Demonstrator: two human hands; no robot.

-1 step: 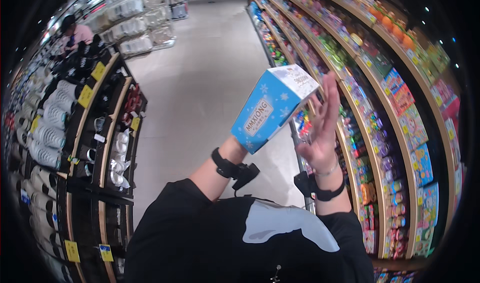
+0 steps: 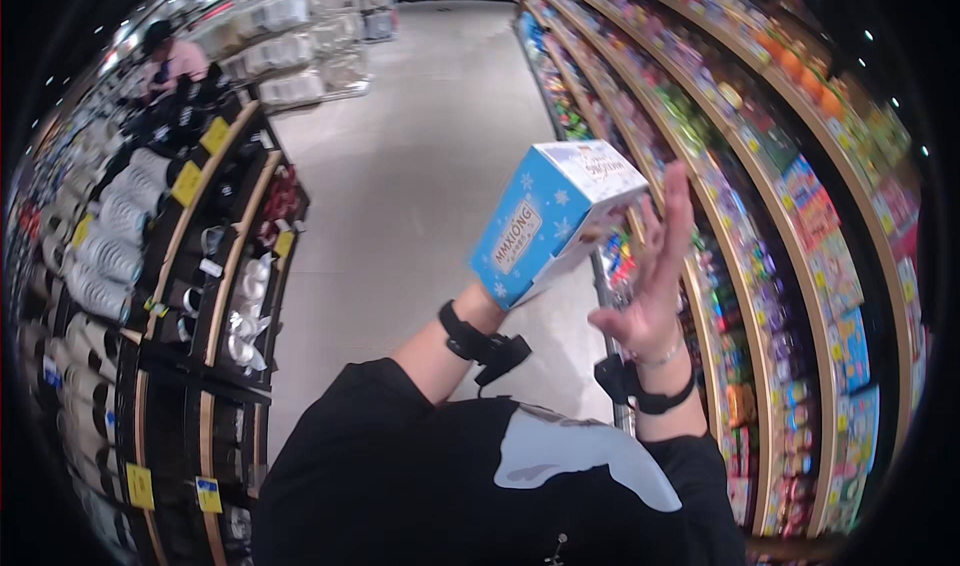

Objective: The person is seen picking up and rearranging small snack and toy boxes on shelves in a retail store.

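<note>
The fingers [image 2: 676,206] of the right hand [image 2: 650,316] are stretched open, with the thumb apart, near the right side of the blue and white box [image 2: 535,231]. The left hand [image 2: 486,301] is at its lower end; those fingers are hidden behind it, so their grip I cannot tell. Farther left are pale shoes [image 2: 105,256].

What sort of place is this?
Most likely a shop: footwear displayed on the left, yellow tags along the racks, and rows of colourful packages on the right.
</note>
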